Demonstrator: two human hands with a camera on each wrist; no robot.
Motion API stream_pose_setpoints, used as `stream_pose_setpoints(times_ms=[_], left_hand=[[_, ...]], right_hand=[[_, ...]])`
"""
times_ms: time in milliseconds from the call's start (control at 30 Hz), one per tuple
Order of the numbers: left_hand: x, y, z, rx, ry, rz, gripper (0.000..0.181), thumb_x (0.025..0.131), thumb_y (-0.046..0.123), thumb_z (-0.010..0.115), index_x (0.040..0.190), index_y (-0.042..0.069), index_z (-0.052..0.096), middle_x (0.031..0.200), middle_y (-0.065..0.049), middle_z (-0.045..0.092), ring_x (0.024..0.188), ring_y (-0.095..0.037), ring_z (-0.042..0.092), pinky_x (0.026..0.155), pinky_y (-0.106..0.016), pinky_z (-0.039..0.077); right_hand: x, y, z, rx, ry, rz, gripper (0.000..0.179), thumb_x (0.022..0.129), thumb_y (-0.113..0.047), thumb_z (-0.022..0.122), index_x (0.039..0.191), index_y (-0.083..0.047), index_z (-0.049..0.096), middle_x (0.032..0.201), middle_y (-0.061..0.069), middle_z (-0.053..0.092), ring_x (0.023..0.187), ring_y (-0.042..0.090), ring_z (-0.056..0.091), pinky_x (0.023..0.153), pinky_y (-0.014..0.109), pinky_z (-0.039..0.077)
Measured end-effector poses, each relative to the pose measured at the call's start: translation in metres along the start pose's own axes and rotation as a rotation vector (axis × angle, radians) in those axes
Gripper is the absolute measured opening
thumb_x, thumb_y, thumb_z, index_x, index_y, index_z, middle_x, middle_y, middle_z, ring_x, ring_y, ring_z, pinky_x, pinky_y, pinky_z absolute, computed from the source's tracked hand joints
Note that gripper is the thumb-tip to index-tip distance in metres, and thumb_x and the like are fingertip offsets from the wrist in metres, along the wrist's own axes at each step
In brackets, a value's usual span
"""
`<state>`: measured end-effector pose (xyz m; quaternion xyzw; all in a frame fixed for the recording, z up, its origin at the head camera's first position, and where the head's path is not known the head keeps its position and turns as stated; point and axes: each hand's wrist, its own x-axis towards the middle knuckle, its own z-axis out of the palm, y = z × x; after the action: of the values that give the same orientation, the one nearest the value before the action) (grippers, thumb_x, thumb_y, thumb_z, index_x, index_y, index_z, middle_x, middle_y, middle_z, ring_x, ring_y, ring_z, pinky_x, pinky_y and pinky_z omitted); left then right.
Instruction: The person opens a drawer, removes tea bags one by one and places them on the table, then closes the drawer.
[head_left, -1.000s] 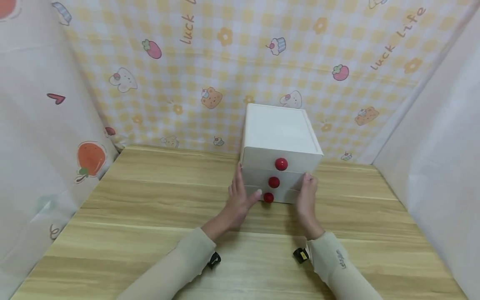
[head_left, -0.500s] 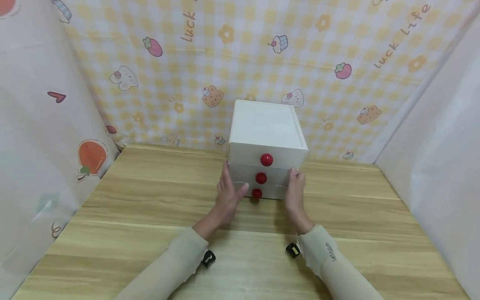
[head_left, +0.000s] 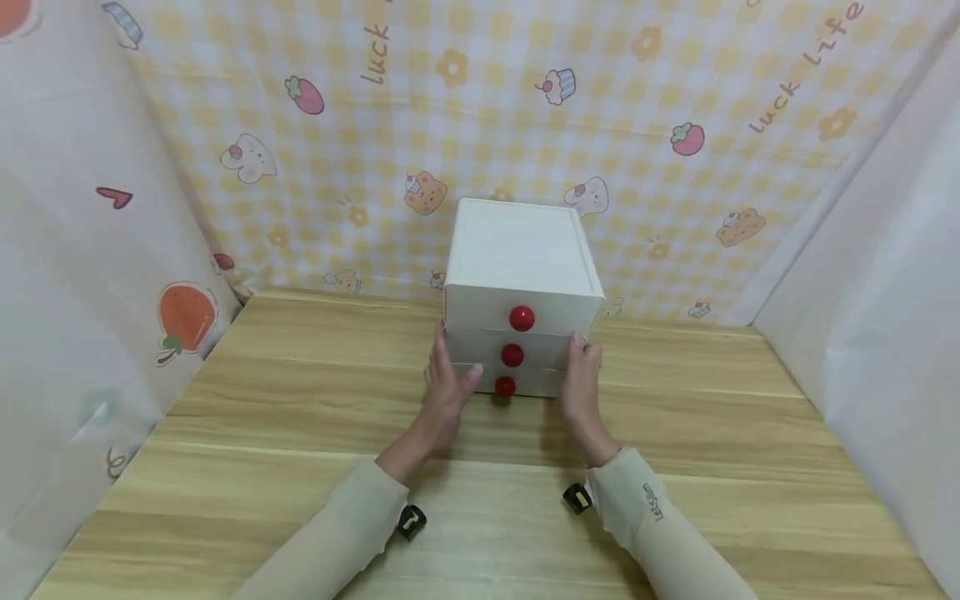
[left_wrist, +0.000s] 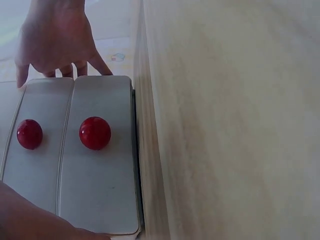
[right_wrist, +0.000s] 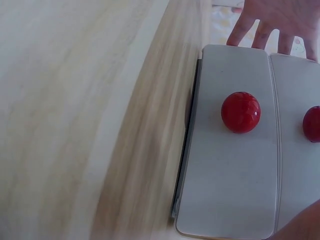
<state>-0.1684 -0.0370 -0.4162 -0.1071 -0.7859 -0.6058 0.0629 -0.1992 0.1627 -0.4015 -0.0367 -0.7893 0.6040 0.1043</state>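
From a distance I see the white drawer box (head_left: 517, 275) between the left hand (head_left: 444, 402) and the right hand (head_left: 581, 390), each with straight, spread fingers against its adjoining side. Three red knobs (head_left: 522, 318) run down the front between both hands; beneath them lies the wooden table (head_left: 300, 417).

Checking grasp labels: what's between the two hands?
Head view: a white, boxy three-drawer cabinet with round red knobs, between left hand and right hand.
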Motion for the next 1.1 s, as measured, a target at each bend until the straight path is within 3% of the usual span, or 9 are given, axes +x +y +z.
stream_pose_setpoints(times_ms=[233,467,533,633,767,900,1100], left_hand=[[-0.001,-0.001,-0.002,-0.048,0.034,0.012,0.087,0.098,0.050,0.034,0.162,0.015,-0.012,0.171,-0.009,-0.008,0.156,-0.037,-0.006,0.118,-0.073,-0.003],[0.001,-0.007,-0.009,-0.121,-0.018,0.011,0.079,0.101,0.043,0.032,0.163,0.021,-0.011,0.172,-0.006,-0.010,0.158,-0.033,-0.006,0.122,-0.069,-0.001],[0.002,-0.009,-0.014,-0.151,-0.035,0.005,0.075,0.102,0.042,0.029,0.163,0.023,-0.010,0.171,-0.005,-0.009,0.158,-0.031,-0.004,0.123,-0.067,0.003],[0.003,-0.009,-0.022,-0.189,-0.072,-0.015,0.072,0.103,0.043,0.026,0.162,0.026,-0.011,0.171,-0.006,-0.010,0.158,-0.034,0.000,0.125,-0.065,0.008],[0.006,0.000,-0.031,-0.205,-0.101,-0.048,0.074,0.103,0.046,0.027,0.163,0.022,-0.010,0.171,-0.011,-0.007,0.158,-0.038,0.005,0.125,-0.062,0.011],[0.018,0.012,-0.041,-0.182,-0.082,-0.060,0.074,0.104,0.049,0.026,0.163,0.019,-0.008,0.170,-0.014,-0.002,0.157,-0.039,0.007,0.126,-0.060,0.011],[0.047,0.042,-0.063,-0.093,-0.058,-0.106,0.075,0.105,0.060,0.018,0.164,0.018,-0.003,0.171,-0.013,0.003,0.158,-0.036,0.011,0.127,-0.055,0.013]], right_hand=[[0.001,0.003,0.003,-0.010,0.001,-0.012,0.041,0.111,-0.043,0.020,0.109,-0.003,0.031,0.102,0.005,0.025,0.103,0.022,0.028,0.089,0.034,0.025],[-0.001,0.002,0.000,-0.006,-0.010,-0.016,0.057,0.109,-0.049,0.019,0.128,0.003,0.033,0.112,0.010,0.030,0.112,0.023,0.032,0.096,0.034,0.028],[-0.001,0.000,-0.002,0.016,-0.042,-0.007,0.060,0.109,-0.051,0.018,0.132,0.002,0.033,0.118,0.012,0.033,0.116,0.025,0.034,0.099,0.038,0.030],[-0.002,-0.003,-0.008,0.079,-0.111,0.040,0.062,0.109,-0.052,0.016,0.142,-0.002,0.031,0.137,0.015,0.037,0.131,0.027,0.036,0.114,0.051,0.033],[-0.001,-0.010,-0.020,0.130,-0.194,0.119,0.067,0.107,-0.057,0.017,0.158,-0.012,0.022,0.161,0.014,0.027,0.149,0.035,0.029,0.119,0.066,0.028],[0.000,-0.019,-0.032,0.152,-0.215,0.144,0.070,0.107,-0.057,0.021,0.159,-0.011,0.024,0.162,0.018,0.028,0.148,0.038,0.033,0.119,0.059,0.034],[-0.004,-0.036,-0.048,0.115,-0.109,0.083,0.061,0.108,-0.050,0.036,0.146,-0.003,0.042,0.146,0.014,0.048,0.132,0.029,0.050,0.110,0.044,0.048]])
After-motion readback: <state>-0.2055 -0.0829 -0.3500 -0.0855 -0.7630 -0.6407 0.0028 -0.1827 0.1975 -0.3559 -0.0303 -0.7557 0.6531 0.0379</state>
